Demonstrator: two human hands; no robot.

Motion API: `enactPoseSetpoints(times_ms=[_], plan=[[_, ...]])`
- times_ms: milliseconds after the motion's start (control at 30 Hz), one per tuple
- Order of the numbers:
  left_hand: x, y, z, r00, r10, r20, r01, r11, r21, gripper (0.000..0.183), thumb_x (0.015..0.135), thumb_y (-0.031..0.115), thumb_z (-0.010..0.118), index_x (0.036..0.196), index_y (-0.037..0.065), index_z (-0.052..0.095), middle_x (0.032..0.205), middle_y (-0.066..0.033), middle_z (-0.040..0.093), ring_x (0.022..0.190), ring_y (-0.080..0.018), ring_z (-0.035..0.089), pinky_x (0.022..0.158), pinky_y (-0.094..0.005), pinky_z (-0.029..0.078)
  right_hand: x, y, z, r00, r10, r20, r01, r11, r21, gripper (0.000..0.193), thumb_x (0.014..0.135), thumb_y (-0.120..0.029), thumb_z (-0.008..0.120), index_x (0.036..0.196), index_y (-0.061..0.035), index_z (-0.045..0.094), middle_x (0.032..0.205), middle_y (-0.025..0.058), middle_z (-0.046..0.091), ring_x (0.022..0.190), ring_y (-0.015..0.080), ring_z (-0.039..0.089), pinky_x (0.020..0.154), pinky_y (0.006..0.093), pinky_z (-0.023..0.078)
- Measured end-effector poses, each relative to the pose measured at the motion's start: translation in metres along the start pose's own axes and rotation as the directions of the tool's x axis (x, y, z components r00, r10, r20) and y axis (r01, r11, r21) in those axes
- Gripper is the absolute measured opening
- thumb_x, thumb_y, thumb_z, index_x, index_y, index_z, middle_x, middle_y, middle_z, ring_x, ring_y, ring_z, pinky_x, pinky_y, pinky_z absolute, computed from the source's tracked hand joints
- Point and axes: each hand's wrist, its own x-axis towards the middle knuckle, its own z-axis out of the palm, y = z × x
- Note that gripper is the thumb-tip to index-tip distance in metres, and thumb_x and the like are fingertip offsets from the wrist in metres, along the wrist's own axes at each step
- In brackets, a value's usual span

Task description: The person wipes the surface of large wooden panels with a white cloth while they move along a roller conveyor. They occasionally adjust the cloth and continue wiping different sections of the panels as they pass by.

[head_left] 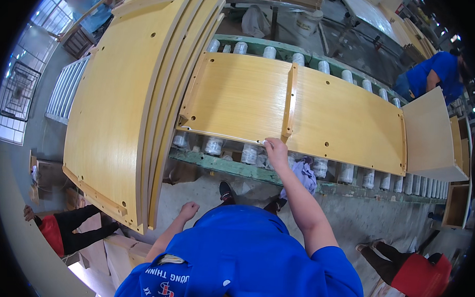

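Some lettering [177, 277] marks the blue shirt [275, 262]; right fingers [270, 144] pinch a white scrap [264, 142] at the board [239, 91], left fingers [192, 206] curled.

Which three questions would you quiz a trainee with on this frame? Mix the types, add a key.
1. Multiple choice: what does the flat-lying yellow panel rest on?
A) a pair of sawhorses
B) a roller conveyor
C) a wheeled cart
2. True or false: the wearer's left hand is off that panel.
3. Fill in: the wearer's right hand is at the panel's ____ long edge (near or far from the wearer).

Key: 1. B; 2. True; 3. near
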Motion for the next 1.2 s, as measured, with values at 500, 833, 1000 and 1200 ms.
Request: enactPoseSetpoints(times_ms=[500,833,1000,1200], plan=[[0.013,0.026,0.009,0.998,0.049,0.048,-0.053,0.995,0.084,0.03,0.079,0.029,0.053,0.081,0.0,0.063,0.073,-0.0134,0.064,0.067,-0.0233,0.062,0.064,-0.0354,0.049,-0.016,0.042,-0.075,0.983,0.085,-0.164,-0.093,0.995,-0.042,0.013,0.078,-0.011,0.058,0.083,0.0007,0.063,0.08,0.0175,0.062,0.075,0.0314,0.06,0.069,0.0368,0.047],[0.022,0.057,0.016,0.989,0.101,0.106,-0.114,0.986,0.123,0.032,0.078,0.029,0.052,0.079,-0.001,0.063,0.07,-0.0131,0.063,0.065,-0.0236,0.062,0.064,-0.0351,0.049,-0.036,0.084,-0.155,0.91,0.169,-0.378,-0.238,0.961,-0.143,0.015,0.079,-0.012,0.059,0.085,0.0006,0.063,0.079,0.0166,0.063,0.073,0.0271,0.062,0.069,0.0336,0.048],[0.026,0.067,0.019,0.99,0.082,0.119,-0.1,0.982,0.158,0.032,0.078,0.029,0.053,0.079,-0.001,0.063,0.07,-0.0127,0.064,0.065,-0.0232,0.062,0.065,-0.0349,0.049,-0.042,0.096,-0.179,0.891,0.176,-0.419,-0.273,0.945,-0.182,0.015,0.079,-0.013,0.059,0.084,0.0005,0.063,0.079,0.0163,0.063,0.074,0.0281,0.062,0.069,0.0344,0.048],[0.025,0.073,0.023,0.99,0.087,0.107,-0.105,0.979,0.174,0.032,0.078,0.029,0.053,0.08,-0.001,0.064,0.071,-0.0128,0.064,0.065,-0.0226,0.063,0.064,-0.0346,0.049,-0.04,0.095,-0.179,0.919,0.137,-0.369,-0.224,0.953,-0.206,0.014,0.078,-0.011,0.055,0.081,0.001,0.061,0.08,0.0176,0.061,0.077,0.0325,0.059,0.07,0.0379,0.047]])
